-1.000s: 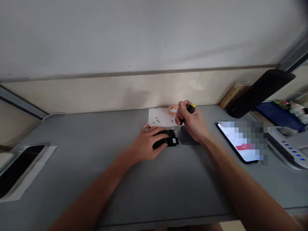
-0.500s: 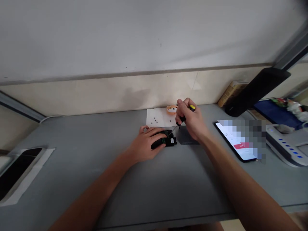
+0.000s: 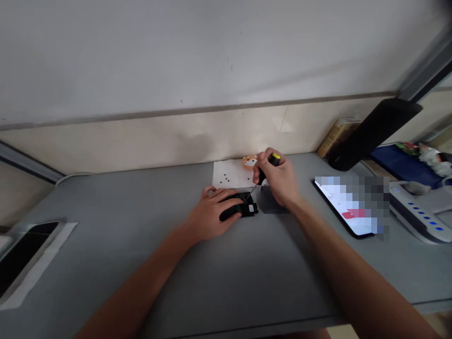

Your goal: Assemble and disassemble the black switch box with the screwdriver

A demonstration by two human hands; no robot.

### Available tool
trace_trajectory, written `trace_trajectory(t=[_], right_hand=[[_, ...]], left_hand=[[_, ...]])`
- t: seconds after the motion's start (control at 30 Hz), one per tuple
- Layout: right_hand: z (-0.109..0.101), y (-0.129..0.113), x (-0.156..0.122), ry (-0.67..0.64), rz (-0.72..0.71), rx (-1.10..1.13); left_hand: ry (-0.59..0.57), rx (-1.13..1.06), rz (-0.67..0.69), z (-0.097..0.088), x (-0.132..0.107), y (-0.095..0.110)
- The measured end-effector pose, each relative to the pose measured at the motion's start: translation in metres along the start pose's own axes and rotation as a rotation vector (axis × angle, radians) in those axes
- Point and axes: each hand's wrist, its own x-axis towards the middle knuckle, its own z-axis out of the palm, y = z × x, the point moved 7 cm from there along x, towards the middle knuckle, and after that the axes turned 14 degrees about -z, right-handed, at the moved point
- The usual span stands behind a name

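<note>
Paper [image 3: 237,170] behind device [image 3: 251,208], screws [image 3: 226,178] on paper, phone [image 3: 341,205] at right

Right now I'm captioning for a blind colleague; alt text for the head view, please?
A person's left hand holds a black, partly green device on a grey desk while the right hand points a black-and-yellow screwdriver at it. Behind lie small dark pieces on a white sheet, near an orange-and-white animal-faced object.

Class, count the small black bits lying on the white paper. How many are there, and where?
5 visible: four bits grouped on the paper's left, a lone bit farther right, near the right hand. That hand may hide more.
</note>
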Motion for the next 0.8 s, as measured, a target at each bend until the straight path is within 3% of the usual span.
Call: trace_trajectory(t=[0.23, 0.47, 0.57, 0.8], right_hand=[[-0.007, -0.009, -0.002, -0.043, -0.130, -0.462], [-0.041, -0.023, 0.001, 0.300, -0.174, -0.718], [-0.048, -0.024, 0.002, 0.351, -0.179, -0.847], [-0.046, -0.017, 0.002, 0.307, -0.131, -0.830]], left_hand=[[0.005, 0.019, 0.006, -0.002, 0.000, 0.002], [0.016, 0.019, 0.041, -0.004, 0.000, 0.004], [0.017, -0.008, 0.047, -0.005, -0.001, 0.005], [0.158, -0.105, -0.114, -0.015, 0.001, -0.009]])
